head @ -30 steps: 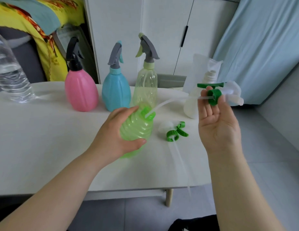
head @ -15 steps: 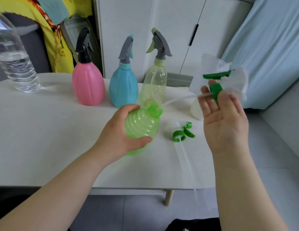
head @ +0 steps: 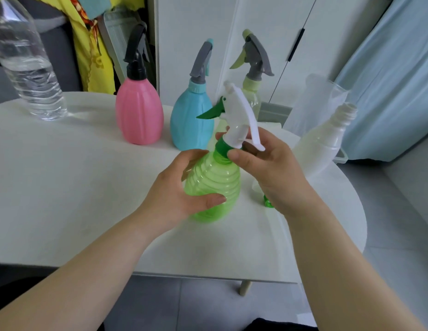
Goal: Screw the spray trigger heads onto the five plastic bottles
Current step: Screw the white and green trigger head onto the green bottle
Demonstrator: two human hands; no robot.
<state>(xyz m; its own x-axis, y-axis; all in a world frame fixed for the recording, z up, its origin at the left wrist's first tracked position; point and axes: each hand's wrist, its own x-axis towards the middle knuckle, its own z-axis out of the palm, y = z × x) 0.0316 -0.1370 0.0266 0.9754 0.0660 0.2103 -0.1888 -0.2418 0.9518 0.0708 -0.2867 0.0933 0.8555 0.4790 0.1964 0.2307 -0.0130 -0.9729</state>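
My left hand (head: 177, 194) grips the ribbed green bottle (head: 215, 185), tilted a little on the white table (head: 64, 182). A white spray head with a green trigger (head: 234, 115) sits on the bottle's neck. My right hand (head: 268, 168) pinches the head's green collar (head: 223, 146). Behind stand a pink bottle (head: 138, 113), a blue bottle (head: 191, 120) and a pale green bottle (head: 252, 94), each with a head on. A white bottle (head: 320, 144) with a bare neck leans at the right. Another green-collared head (head: 268, 201) lies mostly hidden behind my right hand.
A large clear water bottle (head: 26, 63) stands at the table's back left. A clear plastic bag (head: 313, 101) rises behind the white bottle. White cabinet doors (head: 291, 25) and a light blue curtain (head: 394, 75) lie beyond the table, whose rounded edge runs on the right.
My right hand has brought the white spray head from the air at the right down onto the green bottle's neck, its tube now inside. The left hand still holds the bottle.
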